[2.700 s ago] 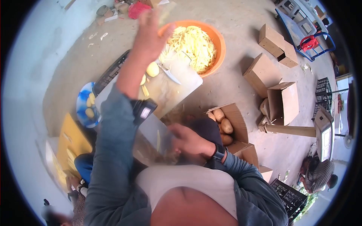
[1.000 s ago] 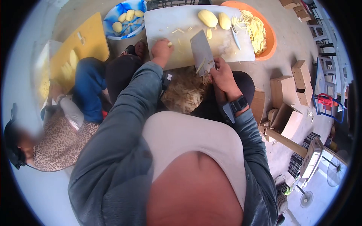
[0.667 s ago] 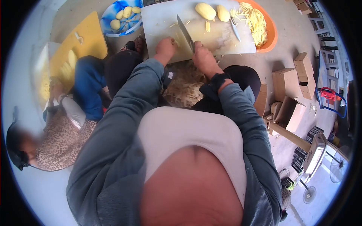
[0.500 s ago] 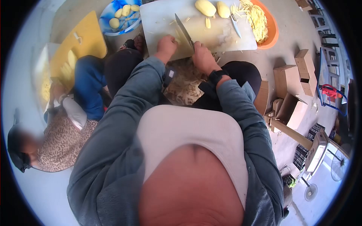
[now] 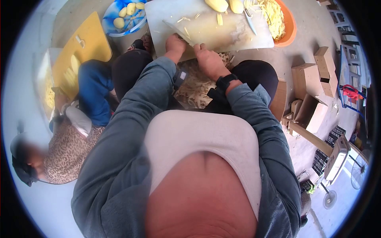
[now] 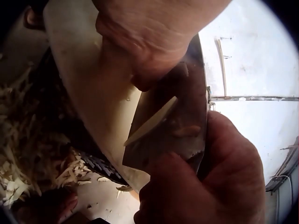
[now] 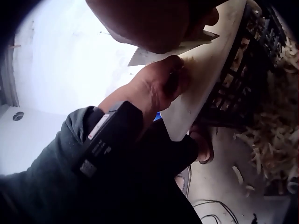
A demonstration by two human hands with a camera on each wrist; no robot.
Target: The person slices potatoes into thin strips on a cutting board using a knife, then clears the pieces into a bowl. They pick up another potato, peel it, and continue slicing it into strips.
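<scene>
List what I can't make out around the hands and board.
- Under the left hand: whatever its fingers may hold, hidden by the hand itself in the head view.
- Handle of the cleaver: covered by the right hand in the left wrist view.
- Far edge of the board: cut off by the head view's top edge.
- Far sides of the bowl and tub: cut off by that same edge.

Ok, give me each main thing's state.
Large knife, gripped.
Right hand, gripping it.
Left hand, beside it, grip unclear.
Potato strip, cut, on the knife.
Cutting board, stained.
Small knife, lying flat.
Orange basin, heaped with strips.
Blue-white basin, holding potatoes.
Cardboard box, open.
</scene>
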